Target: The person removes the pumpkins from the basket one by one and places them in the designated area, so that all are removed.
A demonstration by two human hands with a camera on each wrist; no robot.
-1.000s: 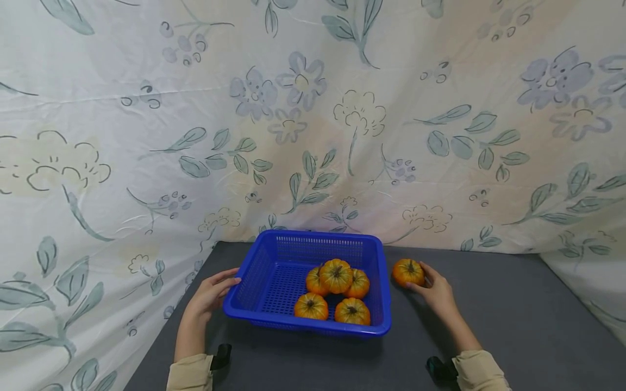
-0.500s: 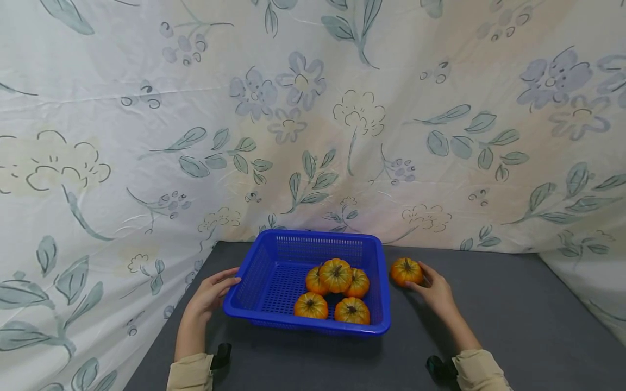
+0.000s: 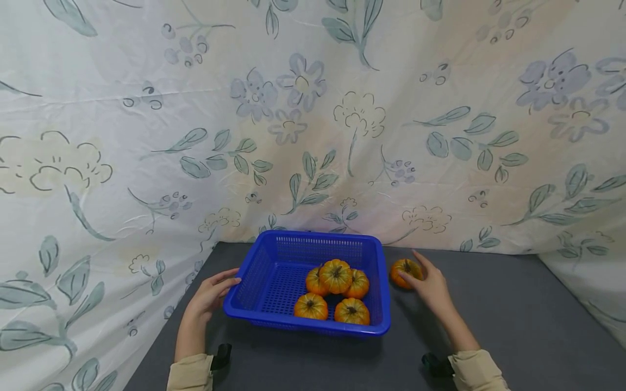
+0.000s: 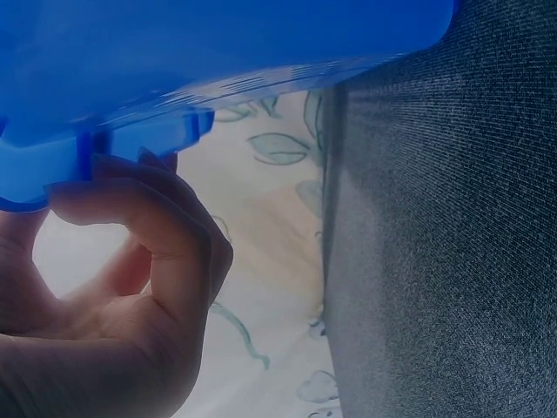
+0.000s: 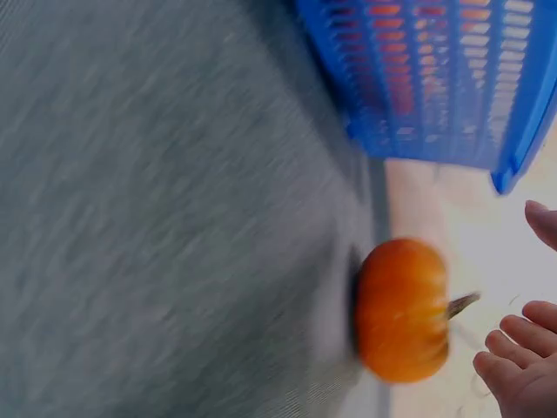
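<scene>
My left hand (image 3: 211,296) is at the left end of a blue plastic basket (image 3: 244,314); in the left wrist view its curled fingers (image 4: 130,205) hook under the basket's rim. Several small orange pumpkins (image 3: 311,307) sit in the basket's right half, one heaped on others. Right of the basket, a single pumpkin (image 3: 403,271) stands upright on the dark table. My right hand (image 3: 432,285) hovers beside and above this pumpkin, thumb and fingers spread. The right wrist view shows a gap between the open fingers (image 5: 518,344) and the pumpkin's stem.
A dark grey cloth-covered table (image 3: 513,315) spreads under everything. Behind it and at both sides hangs a pale curtain (image 3: 303,190) with flower and leaf prints. Black straps (image 3: 222,355) show at both cuffs.
The pumpkin outside the basket has shifted slightly left, toward the basket. My right hand has since let go of it and risen a little. The left hand and basket have stayed put.
</scene>
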